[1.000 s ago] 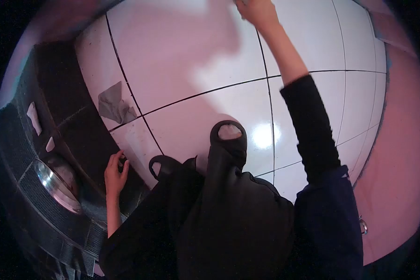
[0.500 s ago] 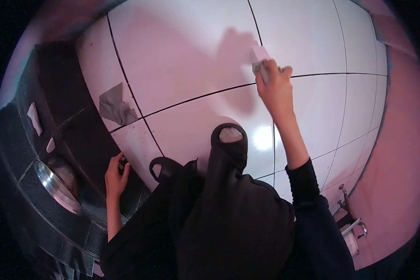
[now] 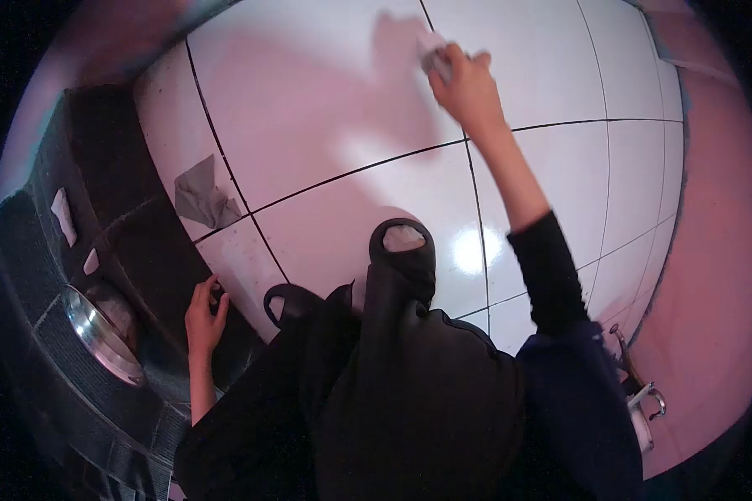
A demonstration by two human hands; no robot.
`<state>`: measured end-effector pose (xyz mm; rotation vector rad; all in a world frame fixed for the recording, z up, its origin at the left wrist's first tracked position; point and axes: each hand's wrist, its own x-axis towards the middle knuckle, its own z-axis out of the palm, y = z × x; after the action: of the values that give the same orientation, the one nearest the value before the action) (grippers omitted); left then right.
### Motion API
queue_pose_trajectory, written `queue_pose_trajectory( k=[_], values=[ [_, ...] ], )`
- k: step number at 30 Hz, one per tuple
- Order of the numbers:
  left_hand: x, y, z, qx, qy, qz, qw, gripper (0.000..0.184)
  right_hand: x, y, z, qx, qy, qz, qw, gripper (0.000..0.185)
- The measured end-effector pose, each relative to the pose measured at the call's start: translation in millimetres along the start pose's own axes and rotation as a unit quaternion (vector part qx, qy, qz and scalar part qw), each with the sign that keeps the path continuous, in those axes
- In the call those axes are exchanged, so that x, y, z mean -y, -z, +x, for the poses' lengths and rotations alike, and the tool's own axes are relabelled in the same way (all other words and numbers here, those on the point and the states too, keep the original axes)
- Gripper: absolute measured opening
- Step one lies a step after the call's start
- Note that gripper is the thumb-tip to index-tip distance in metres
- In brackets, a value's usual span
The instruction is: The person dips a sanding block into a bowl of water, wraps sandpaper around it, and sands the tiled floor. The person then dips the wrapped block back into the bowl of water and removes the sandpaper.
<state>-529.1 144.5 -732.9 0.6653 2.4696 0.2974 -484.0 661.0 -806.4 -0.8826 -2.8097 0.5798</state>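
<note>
From the head-worn camera: a person in dark clothing holds a small pale-and-grey wad (image 3: 434,62) in the right grip (image 3: 470,90), arm outstretched above the white tiled floor (image 3: 547,75). The fingers are closed around the wad and hide part of it; whether its exposed end touches the tiles cannot be told. It sits near a dark grout line, beyond the person's feet.

The wad looks light and soft — likely folded cloth or a sponge, to judge by its size and uneven edge — and should give under pressure with little risk of breaking. If wet, it could turn slippery, so the best hold would be across its thicker grey middle, fingers on one side and thumb on the other, leaving the pale end free.

The left grip (image 3: 205,317) hangs loosely curled beside the dark step (image 3: 113,125), a gap between thumb and fingers and nothing visible in it. Near the step's edge lies a crumpled grey cloth (image 3: 199,194), apparently thin and limp — best pinched at its flat upper corner. A shiny metal bowl (image 3: 100,338) rests tilted at far left, well apart from the wad.
</note>
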Motion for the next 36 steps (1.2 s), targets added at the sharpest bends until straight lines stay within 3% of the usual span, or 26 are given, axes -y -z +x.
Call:
queue_pose_trajectory(
  k=[3, 7, 8, 13, 15, 17, 18, 20, 22, 23, 27, 29, 33, 36],
  values=[
    [-5.1, 4.8, 0.0, 0.021, 0.043, -0.031, 0.998, 0.039, 10.0, 16.7, -72.6, 0.018, -0.051, 0.008, 0.998, 0.033],
    [-2.4, 2.3, 2.5, 0.017, 0.022, -0.017, 0.999, 0.04, 6.8, 12.3, -106.2, 0.002, -0.079, 0.031, 0.996, 0.032],
    [-1.5, 2.0, 3.0, 0.017, 0.018, -0.021, 0.999, 0.04, 2.4, 4.9, -98.7, -0.027, -0.034, 0.022, 0.999, 0.035],
    [-1.3, 1.4, 4.9, 0.01, 0.008, -0.012, 1.0, 0.04, 15.0, -11.2, -9.4, -0.042, -0.047, 0.01, 0.998, 0.033],
    [-1.3, 1.5, 5.2, 0.016, 0.014, -0.008, 1.0, 0.04, 5.3, -29.2, 32.8, -0.085, 0.019, -0.002, 0.996, 0.034],
    [-2.5, 0.9, 4.0, 0.017, 0.016, -0.004, 1.0, 0.04, -1.1, -39.1, 72.5, -0.105, 0.097, 0.005, 0.99, 0.022],
    [-2.5, 1.4, 3.5, 0.017, 0.021, 0.001, 1.0, 0.04, 0.6, -33.3, 82.5, -0.106, 0.097, 0.006, 0.99, 0.022],
    [-2.8, 1.4, 2.3, 0.015, 0.02, 0.0, 1.0, 0.041, 6.8, -19.8, 95.8, -0.039, 0.057, -0.012, 0.998, 0.022],
    [-1.4, 2.2, 2.1, 0.014, 0.019, -0.001, 1.0, 0.041, 4.0, -14.5, 72.9, -0.05, 0.057, -0.022, 0.997, 0.027],
    [-0.7, 1.8, 2.0, 0.011, 0.021, 0.0, 1.0, 0.04, 1.0, -11.0, 53.6, -0.06, 0.057, -0.033, 0.996, 0.034],
    [-5.1, 3.3, 1.6, 0.003, 0.024, -0.02, 1.0, 0.039, -13.1, 1.2, -61.8, -0.037, 0.008, 0.011, 0.999, 0.032],
    [-5.9, 3.2, 2.4, 0.01, 0.036, -0.016, 0.999, 0.038, -2.1, 18.3, -99.8, -0.001, -0.074, 0.01, 0.997, 0.034],
    [-2.4, 2.3, 4.8, 0.024, 0.036, -0.002, 0.999, 0.038, 2.0, 8.5, -91.2, -0.021, -0.06, 0.007, 0.998, 0.036],
    [-1.6, 1.0, 7.3, 0.01, 0.019, -0.004, 1.0, 0.038, 8.2, -6.0, -29.7, -0.042, -0.049, 0.001, 0.998, 0.034]
  ],
)
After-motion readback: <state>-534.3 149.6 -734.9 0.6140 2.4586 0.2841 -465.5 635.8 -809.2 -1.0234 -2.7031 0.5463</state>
